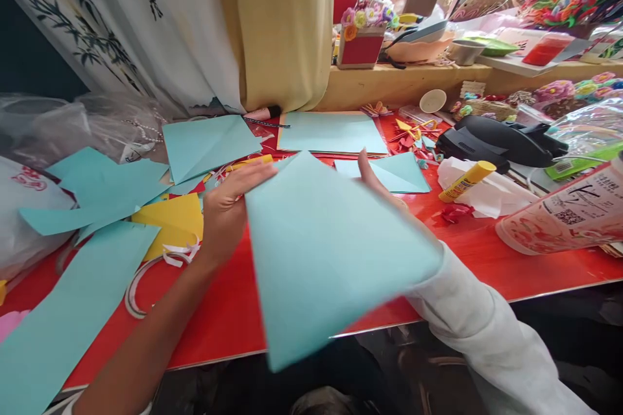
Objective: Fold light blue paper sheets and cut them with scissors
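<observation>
A light-blue paper sheet (pixel 331 240) is held up over the front edge of the red table (pixel 214 318), one corner pointing away from me. My left hand (pixel 231 201) grips its left corner, the fingers passing behind the paper. On the other side my right hand (pixel 377 178) is behind the sheet; only its thumb and part of the palm show, and its other fingers are hidden. The lower corner of the sheet is slightly blurred. A folded blue piece (pixel 406 172) lies just beyond my right hand.
Blue paper pieces (pixel 111 194), a yellow paper (pixel 170 224) and a tape roll (pixel 134 292) lie left. Blue sheets (pixel 331 130) lie at the back. At the right are a glue stick (pixel 467 181), a black device (pixel 496 142) and a large cup (pixel 564 214).
</observation>
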`<state>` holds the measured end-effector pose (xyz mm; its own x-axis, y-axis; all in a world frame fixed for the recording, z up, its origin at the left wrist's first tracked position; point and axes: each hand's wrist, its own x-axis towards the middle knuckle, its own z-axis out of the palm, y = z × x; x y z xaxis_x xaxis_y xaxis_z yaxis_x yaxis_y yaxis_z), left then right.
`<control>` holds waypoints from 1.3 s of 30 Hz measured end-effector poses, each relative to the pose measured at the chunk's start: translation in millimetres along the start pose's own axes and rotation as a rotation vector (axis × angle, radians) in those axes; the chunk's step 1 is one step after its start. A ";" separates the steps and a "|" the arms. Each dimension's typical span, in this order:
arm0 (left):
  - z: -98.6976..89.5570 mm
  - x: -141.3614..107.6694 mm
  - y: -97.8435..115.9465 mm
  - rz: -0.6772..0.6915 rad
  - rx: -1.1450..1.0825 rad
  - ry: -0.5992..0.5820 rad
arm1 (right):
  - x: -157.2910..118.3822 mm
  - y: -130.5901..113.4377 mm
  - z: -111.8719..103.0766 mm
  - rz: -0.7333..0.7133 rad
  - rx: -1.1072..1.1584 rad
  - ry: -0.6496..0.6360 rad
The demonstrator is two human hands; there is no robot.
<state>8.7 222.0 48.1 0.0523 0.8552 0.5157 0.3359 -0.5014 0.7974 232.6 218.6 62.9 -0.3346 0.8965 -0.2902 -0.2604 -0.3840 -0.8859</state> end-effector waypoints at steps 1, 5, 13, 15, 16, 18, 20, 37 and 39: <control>-2.2 1.2 -0.5 0.080 0.023 -0.068 | 0.0 -1.3 -0.8 0.027 0.020 -0.062; 0.0 1.5 -0.2 0.134 0.063 -0.254 | -1.3 1.9 0.0 -0.125 -0.109 -0.064; 12.8 -1.7 16.2 -0.520 -0.486 -0.104 | -9.3 9.0 7.5 -0.369 -0.298 -0.007; 14.8 -3.8 18.3 -0.576 -0.473 -0.146 | -10.5 8.9 9.3 -0.376 -0.343 -0.005; 16.0 -5.3 19.0 -0.580 -0.460 -0.137 | -10.9 9.2 10.2 -0.391 -0.358 0.014; 18.3 -8.3 19.9 -0.574 -0.447 -0.111 | -11.0 10.4 11.9 -0.433 -0.361 0.054; 19.8 -10.5 20.2 -0.568 -0.435 -0.099 | -10.8 11.8 13.3 -0.456 -0.344 0.075; 17.7 -8.9 19.9 -0.539 -0.484 -0.008 | -6.0 10.0 2.6 -0.475 -0.506 0.198; 17.1 -8.6 18.2 -0.542 -0.471 -0.022 | -4.7 5.5 2.4 -0.534 -0.583 0.220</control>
<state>30.5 207.8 52.8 0.0141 0.9999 0.0067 -0.1213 -0.0050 0.9926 230.6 211.7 60.3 -0.0980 0.9721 0.2132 0.1988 0.2291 -0.9529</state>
